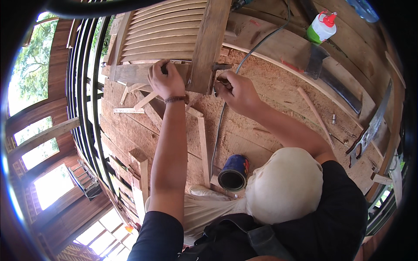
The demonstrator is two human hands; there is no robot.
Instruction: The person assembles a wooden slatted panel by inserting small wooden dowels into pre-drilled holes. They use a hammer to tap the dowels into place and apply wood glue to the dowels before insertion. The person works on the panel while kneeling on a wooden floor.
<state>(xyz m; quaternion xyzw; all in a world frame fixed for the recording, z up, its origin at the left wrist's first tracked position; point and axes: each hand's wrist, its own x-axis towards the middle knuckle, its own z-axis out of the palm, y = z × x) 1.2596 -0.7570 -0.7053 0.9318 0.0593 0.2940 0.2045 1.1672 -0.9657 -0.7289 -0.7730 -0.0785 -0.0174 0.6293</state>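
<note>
The shutter point(165, 32), a slatted wooden frame, lies on the far side of the sawdusty floor point(270, 91). The left hand point(165, 80) presses on its near rail, fingers curled over the edge. Just right of the frame's upright post, the right hand point(235, 91) is closed around a hammer point(220, 71), whose head sits against the post. A cable point(257, 48) runs from the far side past that hand. Near the person lies an open can point(234, 173); far right stand a glue bottle point(322, 27), a hatchet point(331, 78) and a saw point(370, 126).
</note>
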